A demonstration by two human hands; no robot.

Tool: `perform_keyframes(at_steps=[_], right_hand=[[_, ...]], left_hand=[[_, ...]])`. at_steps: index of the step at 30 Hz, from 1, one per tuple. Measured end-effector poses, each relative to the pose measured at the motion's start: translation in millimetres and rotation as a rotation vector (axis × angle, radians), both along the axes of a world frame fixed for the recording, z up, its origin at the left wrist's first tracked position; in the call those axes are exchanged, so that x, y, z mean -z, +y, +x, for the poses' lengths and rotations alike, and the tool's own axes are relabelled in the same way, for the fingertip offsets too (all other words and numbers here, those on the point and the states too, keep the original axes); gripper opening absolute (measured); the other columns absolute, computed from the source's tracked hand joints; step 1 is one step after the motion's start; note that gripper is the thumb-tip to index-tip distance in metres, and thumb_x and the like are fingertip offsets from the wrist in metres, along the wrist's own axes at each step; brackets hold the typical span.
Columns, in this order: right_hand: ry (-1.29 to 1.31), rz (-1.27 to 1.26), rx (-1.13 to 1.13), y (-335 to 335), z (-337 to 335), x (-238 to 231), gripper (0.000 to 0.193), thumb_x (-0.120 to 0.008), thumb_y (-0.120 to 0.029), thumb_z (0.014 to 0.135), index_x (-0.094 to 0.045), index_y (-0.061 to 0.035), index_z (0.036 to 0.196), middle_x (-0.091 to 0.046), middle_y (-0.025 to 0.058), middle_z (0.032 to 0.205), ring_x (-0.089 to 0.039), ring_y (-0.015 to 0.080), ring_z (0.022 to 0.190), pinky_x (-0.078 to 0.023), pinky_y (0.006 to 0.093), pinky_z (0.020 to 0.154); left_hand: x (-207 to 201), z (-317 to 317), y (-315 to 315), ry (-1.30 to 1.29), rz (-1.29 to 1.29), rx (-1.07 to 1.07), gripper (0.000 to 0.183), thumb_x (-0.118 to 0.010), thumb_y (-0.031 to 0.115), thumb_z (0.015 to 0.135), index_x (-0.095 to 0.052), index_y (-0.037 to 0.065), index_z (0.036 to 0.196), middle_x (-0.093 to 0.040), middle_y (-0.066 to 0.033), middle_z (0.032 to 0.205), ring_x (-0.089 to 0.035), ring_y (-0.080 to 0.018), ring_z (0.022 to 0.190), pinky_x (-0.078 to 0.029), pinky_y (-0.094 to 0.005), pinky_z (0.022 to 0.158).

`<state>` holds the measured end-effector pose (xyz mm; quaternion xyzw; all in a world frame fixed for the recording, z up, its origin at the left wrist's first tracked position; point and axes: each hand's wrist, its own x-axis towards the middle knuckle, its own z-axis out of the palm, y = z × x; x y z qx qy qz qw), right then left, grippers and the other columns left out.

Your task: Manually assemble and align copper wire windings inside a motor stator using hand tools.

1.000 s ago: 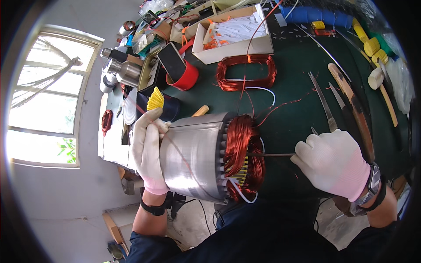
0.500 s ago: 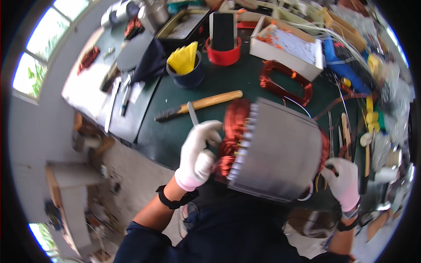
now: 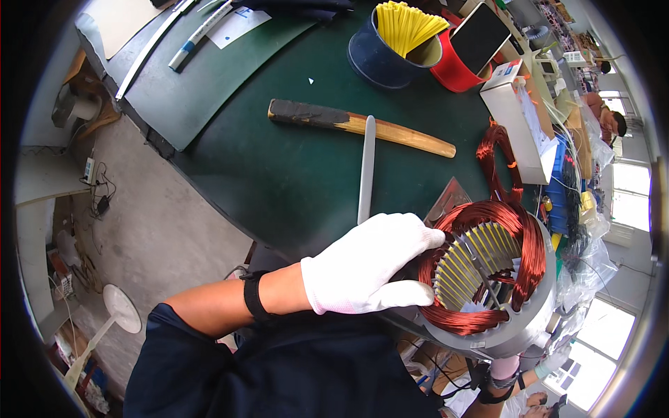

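Note:
A motor stator (image 3: 547, 279) with a grey metal body stands at the right, its open end turned up toward me. Red-brown copper windings (image 3: 526, 247) ring that end, and yellow slot liners (image 3: 449, 279) line the bore. My left hand (image 3: 373, 268), in a white glove, grips the winding's left side, fingers above and thumb below. Under the stator only the cuff of my right hand (image 3: 505, 367) shows; its fingers are hidden. A thin dark rod (image 3: 479, 263) lies across the bore. A flat grey strip (image 3: 366, 167) crosses a wooden handle (image 3: 411, 138); the glove hides its lower end.
A dark blue cup (image 3: 380, 63) of yellow strips and a red holder (image 3: 456, 66) with a phone stand at the back. Beside them are a white box (image 3: 516, 118) and a loose copper coil (image 3: 491, 164). A marker (image 3: 198, 35) lies far left. The green table edge (image 3: 209, 198) curves nearby.
My view has swung left and closer. The stator, earlier side-on, now shows its wound end. My left hand has come onto the winding; my right hand has gone mostly behind the stator.

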<state>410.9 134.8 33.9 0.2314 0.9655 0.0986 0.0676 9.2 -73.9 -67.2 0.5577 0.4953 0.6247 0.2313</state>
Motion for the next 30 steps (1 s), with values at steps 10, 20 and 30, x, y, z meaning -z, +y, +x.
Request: perform_keyframes(at_steps=[10, 20, 30], right_hand=[[0.097, 0.025, 0.001, -28.7, -60.5, -43.5, 0.018, -0.069, -0.016, 0.087, -0.071, -0.0012, 0.097, -0.073, 0.0167, 0.090, -0.069, 0.0407, 0.084, -0.054, 0.0482, 0.073], [0.527, -0.263, 0.127, -56.4, -99.6, -59.4, 0.029, -0.070, 0.001, 0.079, -0.067, 0.0007, 0.107, -0.067, 0.0185, 0.110, -0.062, 0.0401, 0.106, -0.052, 0.0462, 0.094], [0.609, -0.241, 0.163, -67.0, -46.7, -64.3, 0.031, -0.073, -0.003, 0.079, -0.068, 0.0024, 0.110, -0.068, 0.0180, 0.110, -0.063, 0.0390, 0.107, -0.051, 0.0466, 0.096]], left_hand=[[-18.5, -2.8, -4.9, -0.029, -0.093, 0.055, 0.065, -0.057, 0.046, 0.105, -0.050, -0.007, 0.143, -0.058, -0.0206, 0.115, -0.060, -0.0343, 0.102, -0.049, -0.0441, 0.096], [-91.5, -54.3, -3.3, 0.270, -0.290, -0.015, 0.038, -0.058, 0.029, 0.107, -0.064, -0.001, 0.130, -0.069, -0.0182, 0.111, -0.068, -0.0327, 0.108, -0.053, -0.0411, 0.097], [-86.9, -206.7, 80.7, 0.691, -0.662, -0.770, 0.029, -0.069, 0.034, 0.091, -0.075, 0.005, 0.096, -0.073, -0.0171, 0.100, -0.069, -0.0375, 0.101, -0.054, -0.0463, 0.089]])
